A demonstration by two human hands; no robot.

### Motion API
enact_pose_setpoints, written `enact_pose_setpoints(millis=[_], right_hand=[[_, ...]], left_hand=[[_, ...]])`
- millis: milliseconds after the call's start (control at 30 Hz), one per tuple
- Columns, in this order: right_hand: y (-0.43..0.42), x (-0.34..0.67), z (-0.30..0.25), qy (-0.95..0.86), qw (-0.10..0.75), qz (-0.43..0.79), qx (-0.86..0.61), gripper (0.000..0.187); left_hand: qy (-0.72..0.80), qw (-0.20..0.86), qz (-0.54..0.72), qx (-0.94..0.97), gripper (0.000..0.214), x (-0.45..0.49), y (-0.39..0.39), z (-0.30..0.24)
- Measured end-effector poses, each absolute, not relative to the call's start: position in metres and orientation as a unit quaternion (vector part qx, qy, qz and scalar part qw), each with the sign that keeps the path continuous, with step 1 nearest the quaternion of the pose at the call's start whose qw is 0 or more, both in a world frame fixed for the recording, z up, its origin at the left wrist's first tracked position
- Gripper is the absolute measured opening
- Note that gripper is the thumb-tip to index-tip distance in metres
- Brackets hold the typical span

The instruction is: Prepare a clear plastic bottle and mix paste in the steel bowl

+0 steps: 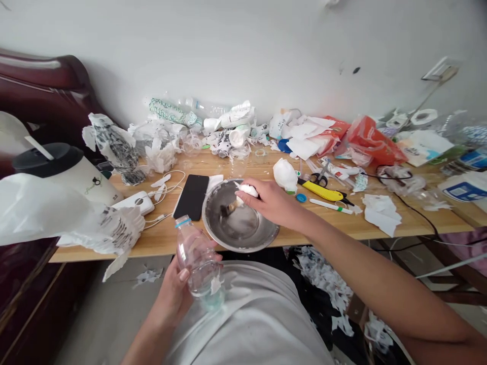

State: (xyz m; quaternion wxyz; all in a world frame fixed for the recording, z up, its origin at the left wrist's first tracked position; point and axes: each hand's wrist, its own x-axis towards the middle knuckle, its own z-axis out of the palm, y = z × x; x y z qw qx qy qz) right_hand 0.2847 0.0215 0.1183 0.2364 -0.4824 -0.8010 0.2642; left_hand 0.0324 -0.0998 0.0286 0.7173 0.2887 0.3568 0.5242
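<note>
My left hand (180, 284) is wrapped around a clear plastic bottle (196, 258), held tilted in front of my shirt. The bottle has a blue ring at its neck and a scrap of white paper stuck low on its side. Over the metal bowl (243, 244), my right hand (262, 197) grips a brush (236, 204) by its white-covered handle. The brush's dark tip points down into the bowl, whose inside is smeared with whitish residue. Part of the brush handle is hidden by my fingers.
Left of the bowl lie a black phone (191, 197), a white charger (139, 204) and a tumbler (91, 177). On the right are a yellow utility knife (321, 190), scissors (318, 179) and a pen (331, 206). Torn paper and red plastic bags (371, 139) line the wall.
</note>
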Motion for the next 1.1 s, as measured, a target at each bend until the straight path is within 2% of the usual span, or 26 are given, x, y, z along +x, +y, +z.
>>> enact_pose_setpoints(millis=[67, 133, 200, 267, 367, 433, 533, 600, 667, 733, 800, 867, 933, 1000, 1100], right_hand=[[0.023, 0.290, 0.121, -0.813, 0.172, 0.264, -0.490, 0.030], [0.025, 0.294, 0.124, -0.807, 0.138, 0.203, -0.537, 0.027], [0.029, 0.295, 0.125, -0.792, 0.167, 0.129, -0.573, 0.024], [0.031, 0.293, 0.125, -0.802, 0.200, 0.135, -0.546, 0.026], [0.032, 0.289, 0.126, -0.831, 0.157, 0.209, -0.491, 0.033], [0.032, 0.287, 0.127, -0.825, 0.120, 0.166, -0.527, 0.031], [0.031, 0.284, 0.124, -0.808, 0.168, 0.101, -0.556, 0.025], [0.030, 0.283, 0.121, -0.812, 0.196, 0.172, -0.523, 0.030], [0.030, 0.285, 0.119, -0.806, 0.170, 0.227, -0.520, 0.032], [0.029, 0.289, 0.119, -0.786, 0.155, 0.175, -0.572, 0.028], [0.029, 0.293, 0.121, -0.776, 0.179, 0.111, -0.594, 0.026], [0.030, 0.295, 0.123, -0.792, 0.186, 0.137, -0.565, 0.030], [0.031, 0.297, 0.126, -0.807, 0.142, 0.189, -0.542, 0.032], [0.033, 0.296, 0.127, -0.796, 0.106, 0.154, -0.575, 0.029], [0.033, 0.291, 0.127, -0.794, 0.162, 0.097, -0.578, 0.023]], left_hand=[[0.356, 0.720, 0.523, 0.285, 0.081, 0.033, -0.099, 0.028], [0.353, 0.722, 0.523, 0.284, 0.079, 0.033, -0.099, 0.027], [0.352, 0.721, 0.525, 0.284, 0.078, 0.033, -0.099, 0.027], [0.357, 0.718, 0.527, 0.282, 0.078, 0.033, -0.100, 0.028], [0.363, 0.716, 0.525, 0.282, 0.081, 0.032, -0.100, 0.028], [0.360, 0.717, 0.525, 0.283, 0.084, 0.033, -0.100, 0.028], [0.362, 0.716, 0.527, 0.281, 0.087, 0.033, -0.099, 0.028], [0.364, 0.715, 0.527, 0.280, 0.087, 0.033, -0.098, 0.027], [0.362, 0.716, 0.526, 0.283, 0.087, 0.033, -0.098, 0.027], [0.358, 0.717, 0.525, 0.286, 0.086, 0.033, -0.098, 0.026], [0.357, 0.718, 0.525, 0.285, 0.085, 0.033, -0.099, 0.027], [0.359, 0.717, 0.527, 0.282, 0.084, 0.033, -0.099, 0.027], [0.360, 0.716, 0.527, 0.282, 0.084, 0.033, -0.099, 0.027], [0.357, 0.716, 0.526, 0.287, 0.086, 0.032, -0.099, 0.026], [0.352, 0.721, 0.520, 0.293, 0.088, 0.030, -0.098, 0.023]])
